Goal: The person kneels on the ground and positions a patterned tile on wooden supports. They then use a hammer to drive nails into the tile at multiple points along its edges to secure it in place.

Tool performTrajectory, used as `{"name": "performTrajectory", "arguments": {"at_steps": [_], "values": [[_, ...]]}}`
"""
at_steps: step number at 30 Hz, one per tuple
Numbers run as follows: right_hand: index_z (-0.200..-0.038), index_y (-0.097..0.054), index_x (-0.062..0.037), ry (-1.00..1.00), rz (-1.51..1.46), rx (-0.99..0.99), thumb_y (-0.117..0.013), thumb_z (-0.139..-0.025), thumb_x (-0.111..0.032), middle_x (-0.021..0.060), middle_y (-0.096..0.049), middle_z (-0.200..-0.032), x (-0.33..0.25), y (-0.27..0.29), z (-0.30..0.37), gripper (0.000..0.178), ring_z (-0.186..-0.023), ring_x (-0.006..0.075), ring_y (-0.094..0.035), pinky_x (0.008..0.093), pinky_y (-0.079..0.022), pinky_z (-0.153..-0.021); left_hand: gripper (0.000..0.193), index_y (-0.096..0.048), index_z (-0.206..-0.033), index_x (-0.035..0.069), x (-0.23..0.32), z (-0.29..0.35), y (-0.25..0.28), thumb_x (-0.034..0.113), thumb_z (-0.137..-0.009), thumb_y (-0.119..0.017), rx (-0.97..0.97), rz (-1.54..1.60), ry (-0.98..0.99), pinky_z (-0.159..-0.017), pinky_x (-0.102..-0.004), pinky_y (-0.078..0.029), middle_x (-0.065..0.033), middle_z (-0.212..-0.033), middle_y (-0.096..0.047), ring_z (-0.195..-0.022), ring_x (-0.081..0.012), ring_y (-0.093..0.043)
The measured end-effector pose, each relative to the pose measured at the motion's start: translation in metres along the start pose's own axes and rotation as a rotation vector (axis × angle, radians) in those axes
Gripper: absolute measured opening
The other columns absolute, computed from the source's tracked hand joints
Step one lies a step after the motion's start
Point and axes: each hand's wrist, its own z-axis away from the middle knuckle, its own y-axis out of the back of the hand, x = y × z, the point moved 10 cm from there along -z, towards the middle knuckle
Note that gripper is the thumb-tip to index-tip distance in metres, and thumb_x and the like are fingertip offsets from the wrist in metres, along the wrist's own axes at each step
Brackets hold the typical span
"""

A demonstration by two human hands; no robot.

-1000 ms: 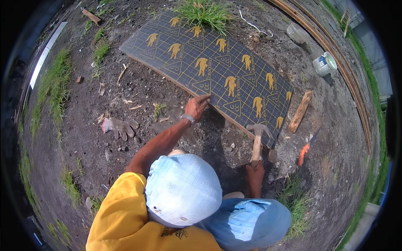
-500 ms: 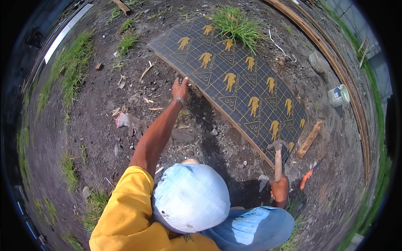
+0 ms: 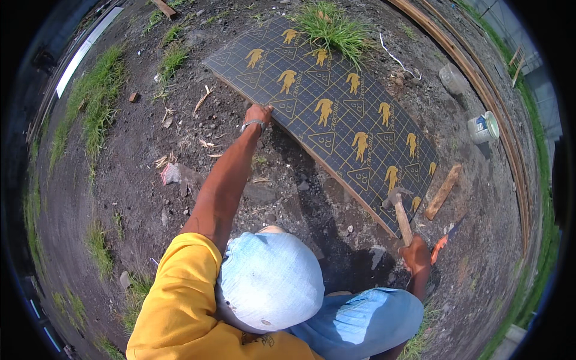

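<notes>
A dark panel (image 3: 336, 141) with a yellow grid and printed yellow figures, apparently film-faced plywood, lies slantwise on the soil. My left hand (image 3: 258, 114) is closed at its near-left edge, the fingers partly hidden against the side. In my right hand (image 3: 415, 254) is a claw hammer (image 3: 404, 221), held by its wooden handle. The hammer head is over the panel's near-right corner; whether it touches cannot be made out. Just right of that hand lies a handsaw (image 3: 440, 248) with an orange handle. A short wooden offcut (image 3: 443, 192) rests beside the panel's right end.
A grass tuft (image 3: 336, 30) overhangs the panel's far edge. At the right stand a white bucket (image 3: 483, 128) and a clear plastic tub (image 3: 452, 79), with long timber planks (image 3: 474, 57) behind. A pale glove (image 3: 171, 174) lies on the ground at left.
My left hand's fingers have closed in at the panel edge. My right hand has shifted rightward and slightly up, leaving the hammer more tilted. The whole view has moved a little.
</notes>
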Motion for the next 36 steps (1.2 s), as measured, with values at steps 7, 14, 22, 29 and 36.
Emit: {"name": "performTrajectory", "arguments": {"at_steps": [7,14,22,29,36], "values": [[-0.104,-0.069,0.0013,0.204,0.323,0.14,-0.069,-0.084,-0.008,0.0251,-0.076,-0.104,-0.047,0.031,0.007,0.022,-0.101,0.04,-0.074,0.0482,-0.059,-0.091,0.067,-0.074,-0.111,-0.01,-0.006,-0.015,-0.004,0.055,-0.094,-0.067,0.056,-0.188,-0.112,-0.099,-0.0512,-0.053,-0.0353,-0.115,-0.071,-0.116,-0.0486,-0.067],[-0.102,-0.074,0.0018,0.244,0.349,0.155,-0.064,-0.087,-0.001,0.0221,-0.077,-0.1,-0.06,0.05,0.007,0.018,-0.1,0.0368,-0.076,0.0446,-0.059,-0.09,0.066,-0.076,-0.111,-0.003,-0.018,-0.034,-0.009,0.06,-0.093,-0.068,0.127,-0.228,-0.16,-0.097,-0.0507,-0.051,-0.0301,-0.114,-0.073,-0.114,-0.0458,-0.068],[-0.097,-0.077,-0.003,0.277,0.335,0.216,-0.069,-0.085,-0.002,0.017,-0.079,-0.1,-0.068,0.052,0.002,0.014,-0.096,0.0305,-0.078,0.0397,-0.061,-0.084,0.073,-0.072,-0.122,-0.004,-0.035,-0.055,-0.018,0.063,-0.098,-0.057,0.103,-0.313,-0.153,-0.103,-0.0504,-0.05,-0.0316,-0.125,-0.069,-0.12,-0.0477,-0.064],[-0.095,-0.076,-0.0042,0.268,0.284,0.208,-0.073,-0.084,-0.002,0.0155,-0.079,-0.099,-0.06,0.046,0.004,0.011,-0.096,0.0284,-0.078,0.038,-0.061,-0.081,0.061,-0.075,-0.116,-0.003,-0.038,-0.038,-0.026,0.054,-0.103,-0.055,0.104,-0.006,-0.146,-0.093,-0.0478,-0.051,-0.0293,-0.113,-0.073,-0.104,-0.0435,-0.069],[-0.106,-0.072,-0.0014,0.331,0.361,0.154,-0.07,-0.086,0.0,0.019,-0.078,-0.101,-0.048,0.048,-0.004,0.02,-0.1,0.0324,-0.077,0.0412,-0.059,-0.09,0.06,-0.074,-0.121,-0.005,-0.032,0.043,-0.004,0.05,-0.099,-0.068,-0.188,0.193,0.048,-0.083,-0.0412,-0.052,-0.0166,-0.104,-0.076,-0.084,-0.0249,-0.063]]}}
